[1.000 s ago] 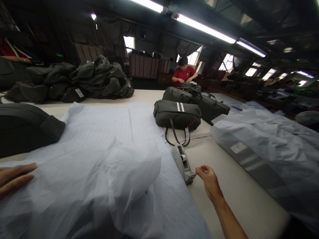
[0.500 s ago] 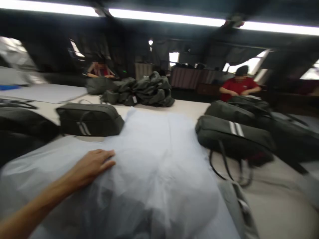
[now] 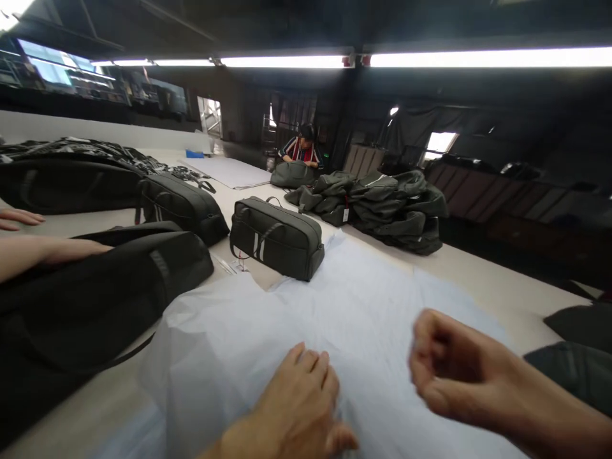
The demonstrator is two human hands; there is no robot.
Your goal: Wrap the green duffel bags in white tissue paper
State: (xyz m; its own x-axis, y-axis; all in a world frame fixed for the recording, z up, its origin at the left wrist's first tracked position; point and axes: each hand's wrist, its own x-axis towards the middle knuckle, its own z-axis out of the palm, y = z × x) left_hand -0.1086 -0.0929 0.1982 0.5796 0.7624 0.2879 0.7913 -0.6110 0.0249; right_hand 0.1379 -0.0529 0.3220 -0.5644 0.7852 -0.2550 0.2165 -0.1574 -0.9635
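Thin white sheets [image 3: 373,306] of paper or film lie crumpled and layered over the table in front of me. Palm down with the fingers stretched out, my left hand [image 3: 299,398] rests on them near the bottom middle. My right hand [image 3: 461,370] is held above the sheets on the right, slightly blurred. Its fingers curl round towards the thumb, and nothing shows in the hollow between them. Just beyond the sheets stands a dark green bag [image 3: 277,239] with two white stripes and handles.
At the left, another person's hand [image 3: 71,250] reaches into a large dark bag [image 3: 119,287]. Another bag [image 3: 186,204] stands behind it. A heap of dark bags [image 3: 387,204] lies farther back. A co-worker [image 3: 303,146] sits beyond the table. Dark fabric [image 3: 568,370] lies at the right edge.
My view has swung left, so things appear farther right. My right hand has come into view, curled. My left hand still lies on the sheets, now lower in the picture.
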